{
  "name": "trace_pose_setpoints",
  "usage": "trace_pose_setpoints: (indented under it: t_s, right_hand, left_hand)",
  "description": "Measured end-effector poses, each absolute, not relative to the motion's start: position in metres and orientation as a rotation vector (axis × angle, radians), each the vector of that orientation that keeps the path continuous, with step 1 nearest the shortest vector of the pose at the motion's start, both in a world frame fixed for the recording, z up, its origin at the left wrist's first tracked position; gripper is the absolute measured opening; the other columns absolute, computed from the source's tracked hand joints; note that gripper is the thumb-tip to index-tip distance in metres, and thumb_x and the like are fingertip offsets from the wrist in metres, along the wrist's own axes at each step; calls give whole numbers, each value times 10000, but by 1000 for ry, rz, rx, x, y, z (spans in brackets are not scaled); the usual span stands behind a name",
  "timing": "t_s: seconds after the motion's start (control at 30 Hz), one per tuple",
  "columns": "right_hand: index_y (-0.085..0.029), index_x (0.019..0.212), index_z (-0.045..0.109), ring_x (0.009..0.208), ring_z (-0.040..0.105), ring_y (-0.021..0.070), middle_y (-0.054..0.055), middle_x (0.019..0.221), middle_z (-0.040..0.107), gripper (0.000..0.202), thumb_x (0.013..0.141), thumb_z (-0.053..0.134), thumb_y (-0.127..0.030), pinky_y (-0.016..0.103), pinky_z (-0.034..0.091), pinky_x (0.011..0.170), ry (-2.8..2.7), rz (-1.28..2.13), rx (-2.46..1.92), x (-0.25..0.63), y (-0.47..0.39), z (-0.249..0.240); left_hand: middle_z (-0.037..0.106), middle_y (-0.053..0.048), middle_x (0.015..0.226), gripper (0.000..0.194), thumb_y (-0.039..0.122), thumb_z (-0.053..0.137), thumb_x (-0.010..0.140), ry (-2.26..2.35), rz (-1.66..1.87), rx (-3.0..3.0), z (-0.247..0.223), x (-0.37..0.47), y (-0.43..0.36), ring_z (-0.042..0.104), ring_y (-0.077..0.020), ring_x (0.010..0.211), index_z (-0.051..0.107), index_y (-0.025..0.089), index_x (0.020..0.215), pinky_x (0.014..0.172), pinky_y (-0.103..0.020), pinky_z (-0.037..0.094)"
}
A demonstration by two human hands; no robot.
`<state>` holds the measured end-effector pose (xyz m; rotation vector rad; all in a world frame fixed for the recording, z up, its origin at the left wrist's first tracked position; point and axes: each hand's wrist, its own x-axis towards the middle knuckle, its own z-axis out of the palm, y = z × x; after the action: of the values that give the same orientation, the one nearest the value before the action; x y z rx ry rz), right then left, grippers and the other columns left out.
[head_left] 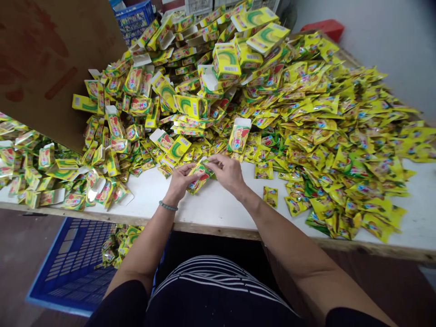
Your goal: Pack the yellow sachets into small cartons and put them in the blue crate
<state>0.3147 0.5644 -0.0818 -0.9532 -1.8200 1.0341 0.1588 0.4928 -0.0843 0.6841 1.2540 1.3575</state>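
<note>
My left hand point(179, 182), with a beaded bracelet at its wrist, grips a small printed cardboard box point(199, 180) tilted just above the table's front part. The fingers of my right hand point(227, 170) are pinched together at the upper end of this same box, by its white flap; whether a packet is between them is hidden. Beyond my hands, another box point(239, 135) with its white flap raised leans on the heap. Two yellow foil packets lie close to my right hand, one packet point(263, 170) behind the other packet point(270, 196).
Printed boxes point(190, 106) are piled high at the back and left. A heap of yellow packets point(340, 136) covers the right side. A brown carton point(51, 59) looms at upper left. Below the white table point(221, 209), a blue crate point(73, 268) holds packed boxes or packets.
</note>
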Motion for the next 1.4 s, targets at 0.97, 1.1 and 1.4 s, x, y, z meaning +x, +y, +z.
trace_pose_setpoints:
  t_s: [0.97, 1.1, 1.4]
  right_hand:
    - [-229, 1010, 727, 910, 670, 214, 47, 991, 745, 295, 819, 683, -449, 342, 525, 815, -1837, 1406, -800, 314, 571, -93]
    - [-202, 795, 735, 781, 644, 184, 29, 800, 723, 325, 864, 626, -500, 312, 504, 742, -1843, 1389, -774, 316, 566, -85]
    - [-161, 831, 758, 672, 641, 156, 40, 760, 740, 372, 708, 768, -512, 285, 508, 656, -1574, 1619, -895, 316, 573, -98]
  left_hand:
    - [697, 59, 706, 602, 368, 897, 613, 1258, 1530, 732, -81, 161, 490, 651, -126, 603, 476, 247, 1026, 615, -233, 495]
    - [675, 70, 653, 616, 353, 921, 565, 1288, 1518, 730, -81, 160, 488, 627, -116, 545, 486, 233, 983, 570, -224, 470]
    - [722, 21, 692, 531, 343, 910, 607, 1282, 1454, 768, -86, 159, 490, 656, -123, 561, 576, 192, 992, 550, -216, 489]
